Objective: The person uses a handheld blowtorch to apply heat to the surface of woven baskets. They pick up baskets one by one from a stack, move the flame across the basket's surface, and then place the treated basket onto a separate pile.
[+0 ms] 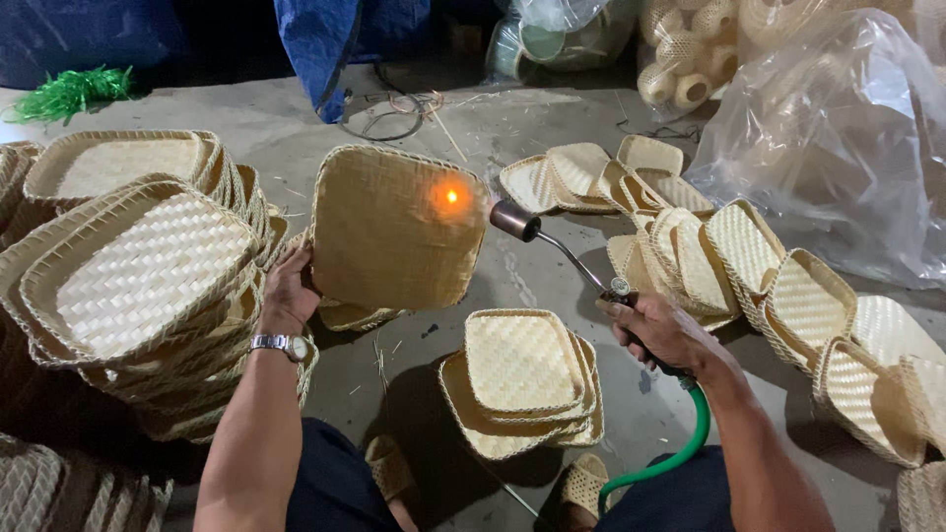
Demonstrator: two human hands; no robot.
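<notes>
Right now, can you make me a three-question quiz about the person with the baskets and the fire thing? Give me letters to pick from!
1. Where is the orange glow?
A. On the tilted woven tray held by the left hand
B. On the plastic bag
C. On the green hose

2. What colour is the hose under the torch?
A. Red
B. Green
C. White

3. How is the left hand holding the tray?
A. Lying flat on the floor
B. Stood up on its edge, its underside facing the torch
C. Tucked inside the bag

Answers:
1 A: the glow sits on the woven tray gripped by the left hand.
2 B: the hose trailing from the torch in the right hand is green.
3 B: the tray stands tilted up, its underside toward the nozzle.
</notes>
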